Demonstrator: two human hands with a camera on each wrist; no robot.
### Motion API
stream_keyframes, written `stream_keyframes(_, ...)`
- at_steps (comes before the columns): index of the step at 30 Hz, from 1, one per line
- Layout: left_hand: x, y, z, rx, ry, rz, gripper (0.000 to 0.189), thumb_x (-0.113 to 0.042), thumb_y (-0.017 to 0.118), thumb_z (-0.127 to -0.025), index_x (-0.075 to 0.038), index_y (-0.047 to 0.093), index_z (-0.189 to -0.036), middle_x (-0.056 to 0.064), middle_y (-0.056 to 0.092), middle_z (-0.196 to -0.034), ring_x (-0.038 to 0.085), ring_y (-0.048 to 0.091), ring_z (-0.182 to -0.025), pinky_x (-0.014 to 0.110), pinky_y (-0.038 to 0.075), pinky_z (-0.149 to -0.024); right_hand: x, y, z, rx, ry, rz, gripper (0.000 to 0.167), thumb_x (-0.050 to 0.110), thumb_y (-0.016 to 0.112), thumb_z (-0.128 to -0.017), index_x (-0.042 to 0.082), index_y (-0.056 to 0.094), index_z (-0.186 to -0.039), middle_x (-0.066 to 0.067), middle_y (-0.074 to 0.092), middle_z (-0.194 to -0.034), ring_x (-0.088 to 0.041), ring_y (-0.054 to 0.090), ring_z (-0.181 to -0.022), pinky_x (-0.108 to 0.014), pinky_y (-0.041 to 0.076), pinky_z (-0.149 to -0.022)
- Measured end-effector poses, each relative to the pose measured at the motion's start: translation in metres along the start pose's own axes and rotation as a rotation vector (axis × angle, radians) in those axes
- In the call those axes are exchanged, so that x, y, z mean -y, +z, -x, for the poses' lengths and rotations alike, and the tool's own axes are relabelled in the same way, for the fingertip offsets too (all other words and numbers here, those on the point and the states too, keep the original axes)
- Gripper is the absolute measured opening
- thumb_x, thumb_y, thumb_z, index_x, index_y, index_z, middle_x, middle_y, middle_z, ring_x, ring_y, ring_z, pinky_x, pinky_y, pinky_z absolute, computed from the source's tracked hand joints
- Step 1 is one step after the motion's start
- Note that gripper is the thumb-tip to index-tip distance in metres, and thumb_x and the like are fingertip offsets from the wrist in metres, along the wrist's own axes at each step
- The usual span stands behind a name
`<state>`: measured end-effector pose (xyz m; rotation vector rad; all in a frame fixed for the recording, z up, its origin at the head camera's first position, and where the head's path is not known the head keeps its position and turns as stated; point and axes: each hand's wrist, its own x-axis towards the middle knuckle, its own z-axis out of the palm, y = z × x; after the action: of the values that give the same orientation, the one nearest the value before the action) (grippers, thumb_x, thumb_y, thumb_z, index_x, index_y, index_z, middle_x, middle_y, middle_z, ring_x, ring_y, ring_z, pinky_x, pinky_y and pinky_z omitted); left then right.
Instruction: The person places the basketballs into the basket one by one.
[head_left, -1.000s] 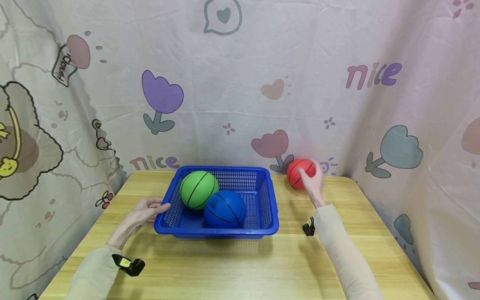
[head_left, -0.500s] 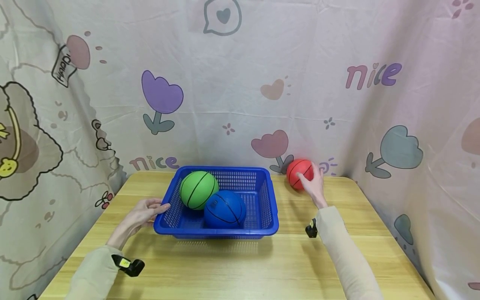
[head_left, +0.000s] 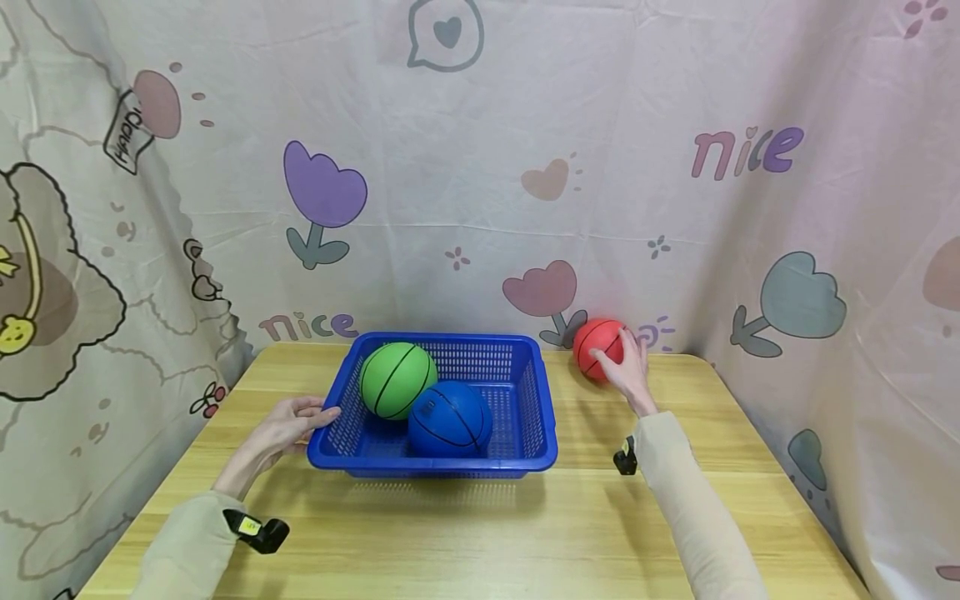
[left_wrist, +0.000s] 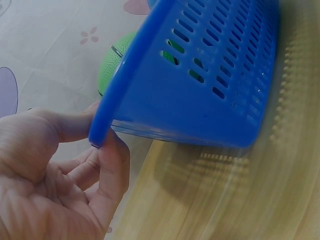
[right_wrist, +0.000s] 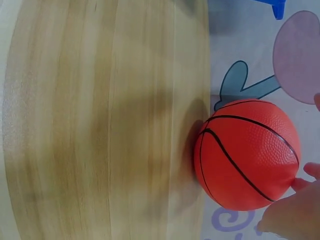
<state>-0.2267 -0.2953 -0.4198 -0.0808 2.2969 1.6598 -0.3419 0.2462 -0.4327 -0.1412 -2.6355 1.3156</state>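
My left hand (head_left: 288, 423) pinches the left rim of a blue plastic basket (head_left: 547, 408) between thumb and fingers; the left wrist view shows the rim (left_wrist: 117, 92) between them. Inside the basket lie a green ball (head_left: 397, 381) and a blue ball (head_left: 450, 419), both with black basketball seams. A red ball (head_left: 588, 333) sits near the table's back edge, right of the basket. My right hand (head_left: 628, 371) is spread over its right and near side. In the right wrist view, fingertips (right_wrist: 300, 184) touch the red ball (right_wrist: 247, 155), while another fingertip stands off from it.
Everything stands on a light wooden table (head_left: 465, 542). A printed cloth curtain (head_left: 450, 167) rises close behind the table, with further folds at both sides. The basket's mesh walls lie between the left hand and the red ball.
My right hand has shifted slightly back and its thumb has slid lower over the red ball. The ball itself has barely moved. Left hand and basket look the same.
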Motion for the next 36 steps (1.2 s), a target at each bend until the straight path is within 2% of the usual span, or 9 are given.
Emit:
stream_keyframes(5, -0.0004, 0.0001, 0.0, -0.001, -0.001, 0.001, 0.072, -0.03, 0.061, -0.102, 0.014, 0.027, -0.148, 0.008, 0.07, -0.113, 0.012, 0.073, -0.083, 0.034, 0.063, -0.075, 0.0005, 0.0019, 0.0021, -0.03, 0.016, -0.018, 0.082, 0.035, 0.061, -0.095, 0.011, 0.02, -0.161, -0.02, 0.01, -0.166, -0.043, 0.0, -0.153, -0.063, 0.01, -0.124)
stream_keyframes(8, -0.0003, 0.0003, 0.0, -0.002, -0.001, 0.001, 0.072, -0.03, 0.061, -0.102, 0.014, 0.027, -0.148, 0.014, 0.069, -0.118, 0.013, 0.073, -0.084, 0.034, 0.063, -0.075, 0.0, 0.003, 0.0029, -0.058, 0.028, -0.031, 0.082, 0.035, 0.063, -0.094, 0.011, 0.022, -0.161, -0.021, 0.012, -0.16, -0.046, 0.004, -0.149, -0.064, 0.016, -0.121)
stream_keyframes(15, 0.0004, 0.001, 0.0003, -0.008, 0.004, -0.01, 0.072, -0.03, 0.06, -0.102, 0.015, 0.028, -0.147, 0.026, 0.062, -0.13, 0.013, 0.072, -0.086, 0.033, 0.063, -0.076, -0.0029, 0.0031, 0.003, -0.12, 0.053, -0.005, 0.084, 0.037, 0.066, -0.09, 0.004, 0.028, -0.158, -0.026, 0.017, -0.149, -0.045, 0.011, -0.139, -0.063, 0.023, -0.116)
stream_keyframes(22, 0.0002, 0.0008, 0.0007, -0.01, 0.006, -0.025, 0.072, -0.031, 0.06, -0.102, 0.016, 0.028, -0.147, 0.032, 0.057, -0.135, 0.014, 0.072, -0.089, 0.035, 0.063, -0.077, -0.0051, 0.0042, 0.0018, -0.216, 0.049, -0.037, 0.064, 0.036, 0.068, -0.09, -0.003, 0.045, -0.136, -0.024, 0.022, -0.149, -0.042, 0.016, -0.142, -0.061, 0.026, -0.118)
stream_keyframes(28, -0.0002, 0.0008, 0.0016, -0.013, 0.001, -0.04, 0.072, -0.032, 0.059, -0.102, 0.016, 0.028, -0.147, 0.034, 0.055, -0.137, 0.014, 0.072, -0.09, 0.035, 0.062, -0.078, -0.0058, 0.0041, 0.0033, -0.185, 0.075, -0.061, 0.064, 0.044, 0.068, -0.092, -0.004, 0.043, -0.127, -0.023, 0.027, -0.15, -0.04, 0.021, -0.144, -0.06, 0.027, -0.12)
stream_keyframes(32, -0.0005, 0.0008, 0.0019, -0.013, 0.001, -0.04, 0.072, -0.032, 0.059, -0.103, 0.016, 0.028, -0.147, 0.032, 0.057, -0.136, 0.014, 0.072, -0.089, 0.035, 0.062, -0.078, -0.0057, 0.0057, 0.0036, -0.182, 0.08, -0.076, 0.064, 0.048, 0.068, -0.091, -0.002, 0.043, -0.121, -0.023, 0.035, -0.142, -0.039, 0.03, -0.14, -0.058, 0.032, -0.119)
stream_keyframes(36, -0.0011, 0.0008, 0.0021, -0.012, 0.001, -0.04, 0.073, -0.032, 0.059, -0.103, 0.016, 0.027, -0.148, 0.032, 0.057, -0.136, 0.013, 0.072, -0.089, 0.034, 0.062, -0.078, -0.0073, 0.0072, 0.0032, -0.191, 0.069, -0.067, 0.059, 0.046, 0.072, -0.09, 0.0, 0.042, -0.112, -0.023, 0.039, -0.131, -0.039, 0.037, -0.132, -0.058, 0.035, -0.115)
